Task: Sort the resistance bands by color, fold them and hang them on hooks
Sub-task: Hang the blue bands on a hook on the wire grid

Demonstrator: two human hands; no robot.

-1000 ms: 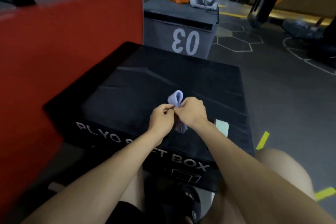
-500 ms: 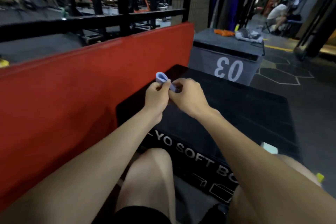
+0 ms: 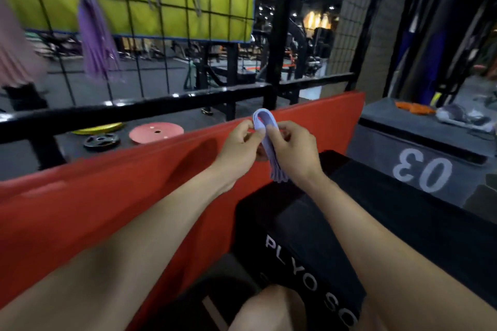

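Resistance band, lavender [image 3: 265,134]: 1 pc, folded into a multi-layer bundle, held in the air between both hands in front of the red pad [image 3: 113,196], above the near corner of the black plyo box [image 3: 376,217]. Loop end stands above the fingers; loose ends hang below the right wrist.

Grip: left hand [image 3: 239,148] pinches the bundle's left side, fingers curled; right hand [image 3: 294,150] pinches the right side, thumb and forefinger on the fold. Both closed on the band.

Vs. 0.5 s ago: view tilted up; hands and band raised from worktop level to the pad's top edge. Loop more open. Mesh wall and hung bands now in view.

Count, task items:
- lavender band in hand: 1
- purple bundle hanging on mesh [image 3: 98,43]: 1
- pink bundle, far left, blurred [image 3: 13,56]: 1

Count, other:
- plyo boxes: 2 (black; grey "03" [image 3: 419,164])
- weight plates on the floor behind the rail: 3, yellow [image 3: 96,129], black [image 3: 101,140], pink-red [image 3: 156,132]
- orange item on the grey box [image 3: 414,107]: 1, kind unclear
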